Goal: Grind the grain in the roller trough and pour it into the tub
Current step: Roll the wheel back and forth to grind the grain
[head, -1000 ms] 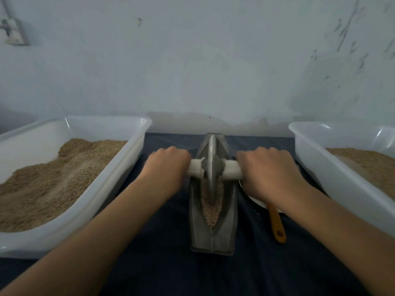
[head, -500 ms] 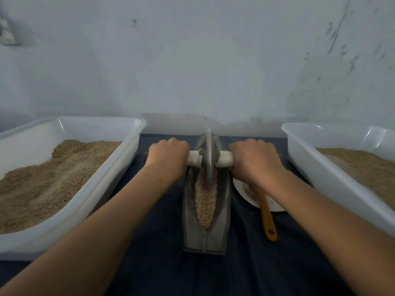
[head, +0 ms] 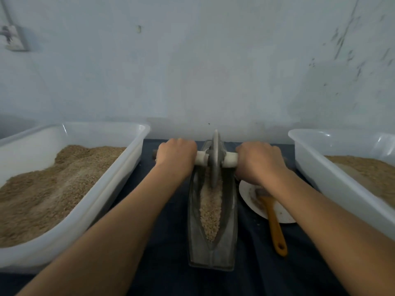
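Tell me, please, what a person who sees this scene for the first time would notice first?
At the centre, the left hand and right hand grip the white axle handles of a metal grinding wheel, which stands at the far end of the roller trough on crushed grain. On each side stands a white plastic tub of grain, the left tub much fuller than the right tub. Right of the trough, an orange-handled brush lies on a white plate.

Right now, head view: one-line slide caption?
Both hands grip the roller axle, wheel at the grain-filled trough's far end, between two tubs.
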A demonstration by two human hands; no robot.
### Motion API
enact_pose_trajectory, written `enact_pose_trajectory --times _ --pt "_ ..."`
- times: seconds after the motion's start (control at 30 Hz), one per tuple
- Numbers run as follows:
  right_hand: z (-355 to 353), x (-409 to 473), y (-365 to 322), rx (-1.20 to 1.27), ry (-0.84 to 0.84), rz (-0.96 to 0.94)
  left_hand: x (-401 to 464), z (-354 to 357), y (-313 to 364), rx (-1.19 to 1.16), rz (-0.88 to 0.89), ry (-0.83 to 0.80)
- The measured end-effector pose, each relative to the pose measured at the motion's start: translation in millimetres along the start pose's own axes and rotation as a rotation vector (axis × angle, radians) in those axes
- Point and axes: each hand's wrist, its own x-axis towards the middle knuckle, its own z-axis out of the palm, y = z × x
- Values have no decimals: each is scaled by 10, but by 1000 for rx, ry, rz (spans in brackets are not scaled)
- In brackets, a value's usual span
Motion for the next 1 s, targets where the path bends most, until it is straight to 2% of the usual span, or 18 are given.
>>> enact_pose_trajectory --times 0.07,0.17,0.3,0.4,0.53,0.67,0.87,0.93,1.0 --pt "-5 -152 -2 -30 27 -17 -77 -39 -3 3 21 -20" --pt "24 -622 15 -97 192 -151 -494 -56 -105 5 67 -32" --pt "-41 -1073 42 -144 311 -234 -816 -85 -158 76 101 45" --pt "-32 -858 5 -142 190 -155 -609 -75 -62 37 64 39" --pt "-21 -113 -38 -83 69 -35 -71 2 -13 -45 -8 -28" --pt "-86 -47 -56 -141 93 -102 -99 -14 -76 -101 18 -79" --pt "-90 -866 80 -181 178 -330 -871 -54 -236 -17 135 -57" --pt "-105 -908 62 -205 229 -314 -859 -12 -237 -65 88 -85" --pt "-85 -699 12 -200 204 -247 -684 -31 -172 -109 59 -123"
